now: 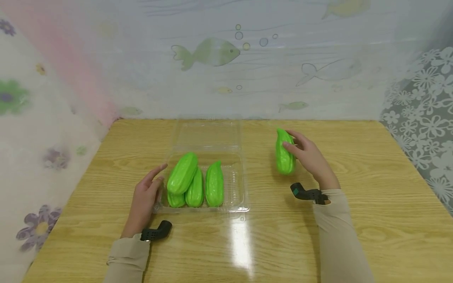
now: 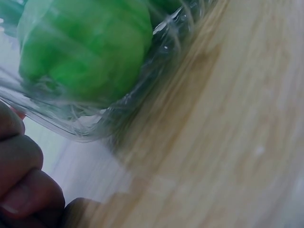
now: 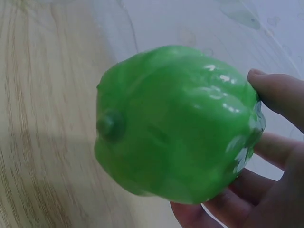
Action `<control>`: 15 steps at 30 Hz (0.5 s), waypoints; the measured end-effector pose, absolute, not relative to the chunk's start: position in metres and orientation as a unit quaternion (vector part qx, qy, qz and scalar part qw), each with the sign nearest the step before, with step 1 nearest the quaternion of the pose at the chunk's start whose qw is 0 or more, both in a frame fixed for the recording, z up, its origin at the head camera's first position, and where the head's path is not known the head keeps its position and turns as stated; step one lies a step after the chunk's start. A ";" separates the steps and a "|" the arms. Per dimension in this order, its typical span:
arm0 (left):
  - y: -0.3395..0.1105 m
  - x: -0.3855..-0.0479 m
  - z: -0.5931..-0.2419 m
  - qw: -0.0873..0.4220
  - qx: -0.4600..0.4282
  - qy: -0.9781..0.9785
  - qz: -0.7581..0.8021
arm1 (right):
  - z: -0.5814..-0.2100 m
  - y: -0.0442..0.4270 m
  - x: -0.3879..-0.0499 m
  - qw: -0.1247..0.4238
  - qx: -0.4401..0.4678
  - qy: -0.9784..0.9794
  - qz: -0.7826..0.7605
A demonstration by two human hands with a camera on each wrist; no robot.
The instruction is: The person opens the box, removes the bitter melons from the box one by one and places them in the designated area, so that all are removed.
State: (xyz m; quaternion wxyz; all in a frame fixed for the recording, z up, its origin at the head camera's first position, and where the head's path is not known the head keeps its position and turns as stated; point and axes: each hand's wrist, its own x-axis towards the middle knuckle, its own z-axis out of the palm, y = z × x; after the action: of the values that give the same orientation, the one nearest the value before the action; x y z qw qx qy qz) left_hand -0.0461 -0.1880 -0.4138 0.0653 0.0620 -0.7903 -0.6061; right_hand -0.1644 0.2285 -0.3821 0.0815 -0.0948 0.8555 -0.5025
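My left hand (image 1: pixel 145 196) is at the left wall of the clear box (image 1: pixel 226 209), thumb and forefinger apart. Inside, three green gourds (image 1: pixel 214 184) lie side by side, a fourth resting across the left two. Well right of the box, my right hand (image 1: pixel 313 159) clasps a fifth gourd (image 1: pixel 284 163) from its right, thumb on top, its near end jutting free.

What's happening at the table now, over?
Right hand grips one green vegetable. Left hand at left edge of clear container; four similar vegetables inside. Lid open, nothing seen blocking.
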 end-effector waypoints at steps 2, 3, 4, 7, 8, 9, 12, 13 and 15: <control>-0.188 -0.046 -0.413 0.065 0.060 -0.792 -0.604 | -0.384 0.231 -0.165 0.083 -0.090 0.858 -0.498; -0.188 -0.046 -0.413 0.064 0.057 -0.794 -0.602 | -0.385 0.232 -0.165 0.084 -0.087 0.859 -0.498; -0.187 -0.046 -0.413 0.064 0.057 -0.795 -0.601 | -0.386 0.233 -0.165 0.086 -0.084 0.860 -0.496; -0.188 -0.045 -0.413 0.064 0.059 -0.797 -0.598 | -0.390 0.237 -0.166 0.092 -0.080 0.864 -0.488; -0.188 -0.045 -0.413 0.063 0.060 -0.797 -0.598 | -0.391 0.239 -0.166 0.094 -0.078 0.866 -0.484; -0.190 -0.046 -0.417 0.064 0.059 -0.798 -0.596 | -0.392 0.241 -0.166 0.095 -0.077 0.869 -0.480; -0.189 -0.046 -0.416 0.066 0.061 -0.797 -0.597 | -0.394 0.249 -0.168 0.099 -0.072 0.878 -0.463; -0.189 -0.046 -0.416 0.066 0.059 -0.797 -0.598 | -0.394 0.251 -0.168 0.100 -0.069 0.880 -0.459; -0.188 -0.046 -0.415 0.068 0.057 -0.796 -0.598 | -0.395 0.256 -0.168 0.106 -0.064 0.881 -0.456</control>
State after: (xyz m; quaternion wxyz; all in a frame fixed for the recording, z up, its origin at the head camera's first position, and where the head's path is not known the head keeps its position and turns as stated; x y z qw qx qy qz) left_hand -0.0460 -0.1879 -0.4150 0.0684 0.0572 -0.7962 -0.5984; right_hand -0.1681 0.2561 -0.3947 0.1058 -0.0637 0.8814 -0.4559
